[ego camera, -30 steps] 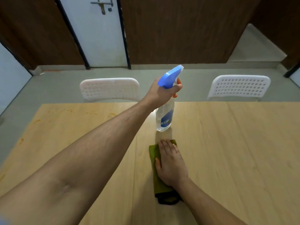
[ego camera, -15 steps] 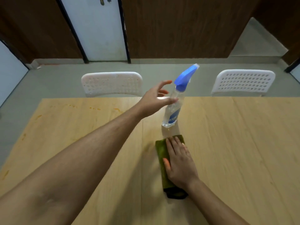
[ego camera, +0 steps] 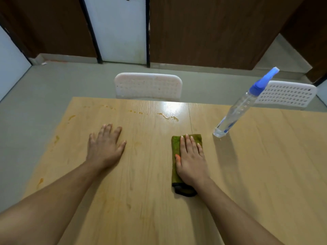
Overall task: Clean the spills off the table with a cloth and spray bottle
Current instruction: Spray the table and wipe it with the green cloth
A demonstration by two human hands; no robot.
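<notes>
The right hand [ego camera: 192, 159] lies flat, fingers straight, on a folded green cloth [ego camera: 175, 156] with a dark near end. The left hand [ego camera: 105, 147] rests flat and spread on the bare counter [ego camera: 265, 174], well left. Just right of the cloth stands a clear bottle [ego camera: 235, 112] with a blue sprayer; its blue label is unreadable. Orange spills [ego camera: 168, 117] streak the far and left edges. Two white chairs [ego camera: 147, 86] stand beyond.

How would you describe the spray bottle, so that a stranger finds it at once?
Start at the wooden table and look to its far right part, before the right white chair. There the spray bottle stands alone, past the green cloth. It alone is clear, with a blue trigger top.
</notes>
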